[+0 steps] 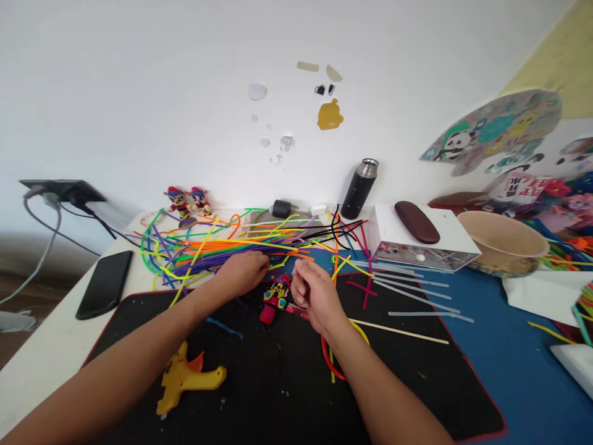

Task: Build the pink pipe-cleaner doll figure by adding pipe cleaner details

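Note:
My left hand (243,272) rests at the front edge of a pile of colourful pipe cleaners (204,253), its fingers curled together. What they hold, if anything, is hidden. My right hand (317,293) is raised to the right of it, thumb and fingers closed; I cannot make out anything between them. Below and between the hands lies a small pipe-cleaner figure (277,293) in yellow, magenta and blue, on a black mat (259,395). Red and yellow bent pipe cleaners (328,358) lie partly under my right forearm.
A yellow glue gun (189,377) lies near my left forearm, a phone (105,284) farther left. A black flask (359,188), a white box (421,238) with a brown case (417,221), and a bowl (503,235) stand behind. Two finished figures (188,201) stand back left.

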Demonstrator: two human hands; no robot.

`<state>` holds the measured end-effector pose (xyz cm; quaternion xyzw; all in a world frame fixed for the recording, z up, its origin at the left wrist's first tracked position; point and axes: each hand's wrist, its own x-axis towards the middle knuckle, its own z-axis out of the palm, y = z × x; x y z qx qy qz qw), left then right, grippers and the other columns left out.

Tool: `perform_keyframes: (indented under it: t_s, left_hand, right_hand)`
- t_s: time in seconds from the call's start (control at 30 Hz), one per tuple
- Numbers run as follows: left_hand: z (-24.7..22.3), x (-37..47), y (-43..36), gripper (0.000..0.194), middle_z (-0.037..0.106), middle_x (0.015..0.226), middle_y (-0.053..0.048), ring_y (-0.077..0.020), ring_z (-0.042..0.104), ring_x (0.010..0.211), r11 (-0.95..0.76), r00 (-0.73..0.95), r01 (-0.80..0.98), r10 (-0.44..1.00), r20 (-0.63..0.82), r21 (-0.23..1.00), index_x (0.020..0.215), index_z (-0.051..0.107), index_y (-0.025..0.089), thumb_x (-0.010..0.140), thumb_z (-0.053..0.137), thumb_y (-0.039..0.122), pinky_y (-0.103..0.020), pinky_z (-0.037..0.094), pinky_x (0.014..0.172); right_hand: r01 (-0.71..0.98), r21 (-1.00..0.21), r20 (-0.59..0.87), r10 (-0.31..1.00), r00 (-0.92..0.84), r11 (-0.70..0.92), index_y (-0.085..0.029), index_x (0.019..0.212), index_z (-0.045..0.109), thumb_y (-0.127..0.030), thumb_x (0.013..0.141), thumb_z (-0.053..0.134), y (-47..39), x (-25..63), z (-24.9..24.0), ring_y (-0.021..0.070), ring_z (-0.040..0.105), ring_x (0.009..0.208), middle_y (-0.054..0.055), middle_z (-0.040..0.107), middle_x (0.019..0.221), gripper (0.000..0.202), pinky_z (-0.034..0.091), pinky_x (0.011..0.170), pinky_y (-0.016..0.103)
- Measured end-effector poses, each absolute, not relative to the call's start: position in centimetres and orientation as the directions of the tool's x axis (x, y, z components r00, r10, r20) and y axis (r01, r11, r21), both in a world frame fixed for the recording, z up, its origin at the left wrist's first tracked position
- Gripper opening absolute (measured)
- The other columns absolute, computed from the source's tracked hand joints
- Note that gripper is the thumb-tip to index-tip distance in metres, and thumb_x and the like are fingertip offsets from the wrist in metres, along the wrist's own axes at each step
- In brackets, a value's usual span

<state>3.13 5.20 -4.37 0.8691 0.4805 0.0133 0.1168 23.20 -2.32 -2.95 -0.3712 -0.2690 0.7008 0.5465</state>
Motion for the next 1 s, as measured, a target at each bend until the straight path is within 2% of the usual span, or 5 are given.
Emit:
perform_keyframes:
  t_s: [0.17, 0.3, 0.43, 0.63, 1.0]
  left_hand:
    - [-4.3, 2.6, 5.2, 0.027, 0.080, 0.094, -0.011, -0.0271, 0.073, 0.082, -0.456, 0.488, 0.851, 0.870, -0.069, 0.260, 0.097, 0.076, 0.022, 0.097, 0.050, 0.027, -0.033, 0.052, 0.074]
    - [-3.9, 2.1, 4.9, 0.028, 0.079, 0.098, -0.009, -0.0265, 0.073, 0.086, -0.447, 0.481, 0.832, 0.876, -0.029, 0.328, 0.099, 0.075, 0.022, 0.099, 0.049, 0.031, -0.033, 0.052, 0.077]
    - [-1.9, 1.4, 3.5, 0.029, 0.078, 0.098, -0.007, -0.0236, 0.071, 0.085, -0.431, 0.462, 0.811, 0.887, 0.019, 0.395, 0.102, 0.072, 0.023, 0.102, 0.046, 0.036, -0.031, 0.052, 0.078]
    - [1.6, 1.0, 0.8, 0.028, 0.077, 0.096, -0.005, -0.0230, 0.068, 0.086, -0.422, 0.416, 0.754, 0.900, 0.132, 0.504, 0.096, 0.070, 0.023, 0.103, 0.049, 0.041, -0.031, 0.050, 0.079]
    - [2.4, 0.7, -1.1, 0.030, 0.078, 0.100, -0.006, -0.0225, 0.071, 0.090, -0.541, 0.482, 0.714, 0.840, 0.249, 0.444, 0.100, 0.075, 0.022, 0.107, 0.051, 0.038, -0.031, 0.051, 0.080]
  right_hand:
    - [-0.564, -0.785, -0.220, 0.967, -0.131, -0.256, -0.020, 0.074, 0.060, -0.054, 0.080, 0.085, -2.3, 23.2, -3.2, 0.0060, 0.035, 0.036, -0.010, 0.044, 0.048, 0.043, 0.019, 0.034, 0.018]
    - [-0.556, -0.795, -0.220, 0.969, -0.113, -0.245, -0.020, 0.074, 0.061, -0.055, 0.080, 0.084, -2.1, 23.2, -3.4, 0.0060, 0.036, 0.035, -0.009, 0.044, 0.048, 0.043, 0.018, 0.035, 0.018]
    - [-0.536, -0.811, -0.215, 0.972, -0.099, -0.234, -0.020, 0.075, 0.061, -0.056, 0.079, 0.084, -1.9, 23.4, -3.7, 0.0055, 0.035, 0.035, -0.009, 0.046, 0.048, 0.043, 0.017, 0.035, 0.018]
    - [-0.421, -0.880, -0.187, 0.974, -0.125, -0.223, -0.020, 0.084, 0.064, -0.059, 0.083, 0.080, -2.1, 23.2, -3.8, 0.0066, 0.038, 0.035, -0.009, 0.050, 0.049, 0.042, 0.021, 0.035, 0.018]
    - [-0.202, -0.975, -0.058, 0.985, -0.163, -0.091, -0.021, 0.101, 0.067, -0.053, 0.090, 0.071, -2.2, 23.1, -4.3, 0.0088, 0.042, 0.039, -0.007, 0.056, 0.059, 0.034, 0.030, 0.040, 0.022]
